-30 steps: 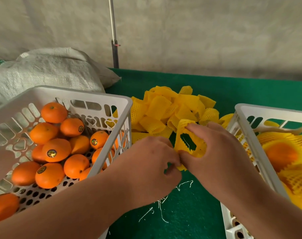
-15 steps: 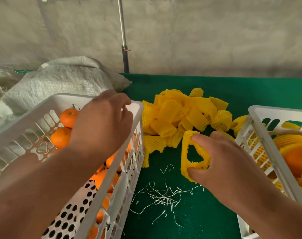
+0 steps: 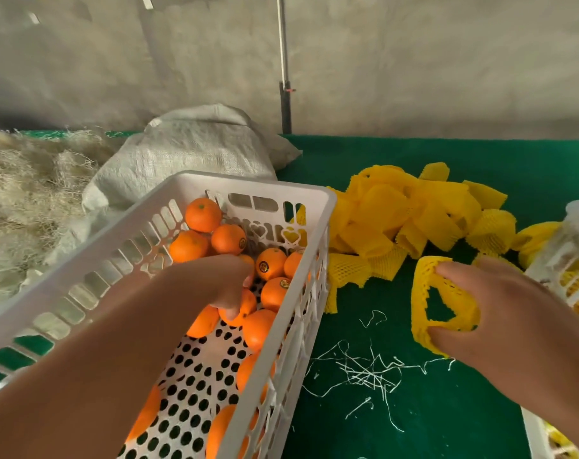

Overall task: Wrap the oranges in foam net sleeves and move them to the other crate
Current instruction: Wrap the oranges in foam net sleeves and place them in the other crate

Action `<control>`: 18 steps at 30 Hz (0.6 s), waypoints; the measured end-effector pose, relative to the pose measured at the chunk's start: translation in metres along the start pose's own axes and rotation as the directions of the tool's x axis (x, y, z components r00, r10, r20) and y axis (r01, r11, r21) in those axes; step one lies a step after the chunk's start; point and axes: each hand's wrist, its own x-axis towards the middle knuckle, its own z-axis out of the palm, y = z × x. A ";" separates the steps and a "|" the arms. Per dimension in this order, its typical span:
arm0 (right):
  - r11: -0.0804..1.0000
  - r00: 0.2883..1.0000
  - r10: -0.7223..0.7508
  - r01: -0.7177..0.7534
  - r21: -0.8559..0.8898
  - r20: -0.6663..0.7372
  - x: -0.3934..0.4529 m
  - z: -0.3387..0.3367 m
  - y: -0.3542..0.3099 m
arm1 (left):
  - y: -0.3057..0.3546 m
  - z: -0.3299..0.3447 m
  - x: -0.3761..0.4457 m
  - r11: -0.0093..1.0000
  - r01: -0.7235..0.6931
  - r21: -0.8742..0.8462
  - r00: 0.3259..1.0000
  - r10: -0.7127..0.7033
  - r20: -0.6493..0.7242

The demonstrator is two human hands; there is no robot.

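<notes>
Several oranges [image 3: 270, 264] in the white crate [image 3: 258, 186] carry round dark stickers, print unreadable. Our left hand [image 3: 226, 286] closes its grip around one orange [image 3: 245, 308] there. Our right hand [image 3: 500, 313] pinches a yellow foam sleeve [image 3: 423, 293] over the green table [image 3: 430, 409].

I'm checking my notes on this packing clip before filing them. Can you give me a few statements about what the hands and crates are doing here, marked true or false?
1. The left hand reaches into the white crate of bare oranges. True.
2. The right hand holds an orange. False: it holds an open yellow foam sleeve.
3. Spare sleeves lie piled on the green table. True.
4. The sleeve in hand already has an orange inside. False: it is empty.
</notes>
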 end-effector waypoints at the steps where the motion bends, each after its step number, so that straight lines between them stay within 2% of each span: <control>1: 1.000 1.000 0.003 -0.003 -0.008 0.005 0.000 0.001 0.001 | 0.002 0.002 0.001 1.000 0.005 0.026 1.000 -0.005 -0.005; 5: 1.000 1.000 0.003 -0.003 -0.009 0.011 0.002 0.002 0.005 | 0.011 0.016 0.004 0.982 0.005 0.189 0.994 0.016 -0.109; 8: 1.000 1.000 0.002 -0.002 -0.013 -0.005 0.002 0.002 0.008 | 0.013 0.024 0.008 0.975 -0.001 0.221 0.984 0.041 -0.173; 14: 1.000 1.000 -0.008 0.008 -0.016 -0.001 0.002 0.001 0.008 | 0.010 0.012 0.005 0.981 0.036 0.189 0.972 0.009 -0.235; 18: 1.000 1.000 -0.003 0.003 -0.008 0.026 0.002 0.001 0.004 | 0.014 -0.017 -0.010 0.989 0.059 0.135 0.909 0.003 -0.417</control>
